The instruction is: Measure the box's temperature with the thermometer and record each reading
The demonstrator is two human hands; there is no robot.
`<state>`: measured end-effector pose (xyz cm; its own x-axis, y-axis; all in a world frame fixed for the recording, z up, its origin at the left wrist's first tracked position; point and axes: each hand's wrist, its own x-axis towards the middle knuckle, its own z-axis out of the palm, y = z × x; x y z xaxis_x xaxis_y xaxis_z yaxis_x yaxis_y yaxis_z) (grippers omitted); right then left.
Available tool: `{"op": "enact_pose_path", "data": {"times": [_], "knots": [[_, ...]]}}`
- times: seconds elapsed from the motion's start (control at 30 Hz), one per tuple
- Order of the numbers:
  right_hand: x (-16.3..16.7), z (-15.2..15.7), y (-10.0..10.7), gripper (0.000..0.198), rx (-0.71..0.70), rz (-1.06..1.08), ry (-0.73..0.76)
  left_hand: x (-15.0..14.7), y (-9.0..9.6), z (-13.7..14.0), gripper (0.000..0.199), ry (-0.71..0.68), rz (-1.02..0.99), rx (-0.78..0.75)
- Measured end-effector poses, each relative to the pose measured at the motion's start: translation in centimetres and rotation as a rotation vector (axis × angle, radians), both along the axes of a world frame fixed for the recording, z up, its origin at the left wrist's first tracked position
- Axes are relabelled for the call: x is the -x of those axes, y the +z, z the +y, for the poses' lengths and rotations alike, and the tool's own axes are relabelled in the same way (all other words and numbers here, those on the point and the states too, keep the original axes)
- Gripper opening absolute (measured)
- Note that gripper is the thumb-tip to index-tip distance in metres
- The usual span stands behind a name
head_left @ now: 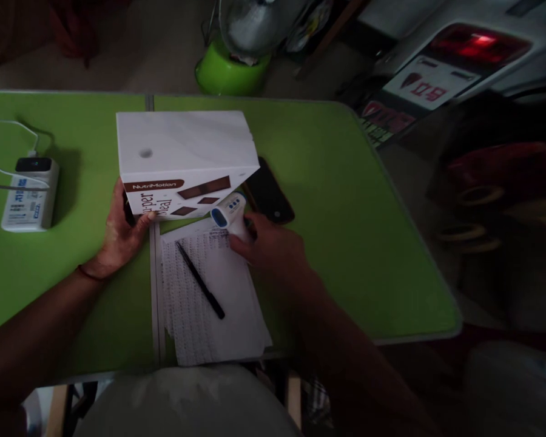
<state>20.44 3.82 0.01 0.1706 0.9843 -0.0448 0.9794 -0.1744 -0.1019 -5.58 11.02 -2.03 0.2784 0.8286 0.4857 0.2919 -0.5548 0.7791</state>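
My left hand [121, 233] grips a white cardboard box [186, 142] at its lower left corner, thumb on the printed front and fingers round the side. The box is tilted, with brown "NutriMotion" lettering facing me. In my right hand [273, 246] is a white handheld infrared thermometer [230, 212] with a blue-rimmed end and small buttons; my fingers wrap its handle. Its head is close to the box's lower right corner; I cannot tell whether they touch. Below the box lie printed sheets of paper [232, 303] with a black pen [200, 279] on top.
A dark phone [270, 191] lies behind the thermometer, partly hidden by the box. On the left stands a white power bank [31, 194] with cables. The green folding table [368, 255] has a seam [155, 291]. Beyond it are a green stool [232, 70] and a vehicle's tail light [480, 45].
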Motion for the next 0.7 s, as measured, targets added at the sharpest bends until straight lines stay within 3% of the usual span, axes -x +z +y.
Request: {"op": "enact_pose_path", "data": {"times": [0.1, 0.2, 0.27, 0.33, 0.4, 0.47, 0.53, 0.6, 0.7], "knots": [[-0.4, 0.0, 0.0, 0.036, -0.130, -0.052, 0.067, -0.2, -0.9, -0.1, 0.044, 0.050, -0.027, -0.022], [0.3, -1.2, 0.3, 0.030, -0.307, -0.006, 0.246, -0.1, -1.4, -0.5, 0.058, 0.237, -0.043, -0.157], [1.4, -2.1, 0.6, 0.024, -0.267, 0.139, 0.437, -0.1, -1.1, -0.9, 0.056, 0.348, -0.076, -0.312], [2.8, -2.9, 0.9, 0.020, -0.129, 0.193, 0.544, -0.3, -0.2, -1.8, 0.043, 0.357, -0.097, -0.497], [4.2, -3.2, 1.0, 0.020, -0.010, 0.212, 0.572, -0.6, 0.9, -3.2, 0.029, 0.225, -0.054, -0.663], [5.1, -3.1, 0.7, 0.018, 0.054, 0.231, 0.542, -1.1, 1.8, -4.8, 0.018, -0.196, 0.086, -0.691], [5.4, -2.6, 0.2, 0.019, 0.062, 0.277, 0.524, -1.6, 2.3, -6.4, 0.009, -0.446, 0.222, -0.745], [5.0, -2.1, -0.5, 0.026, 0.009, 0.370, 0.564, -2.1, 2.3, -7.6, 0.010, -0.603, 0.347, -0.752], [3.3, -1.3, -1.0, 0.028, -0.135, 0.624, 0.686, -2.5, 1.7, -8.4, 0.021, -0.670, 0.490, -0.680]]}}
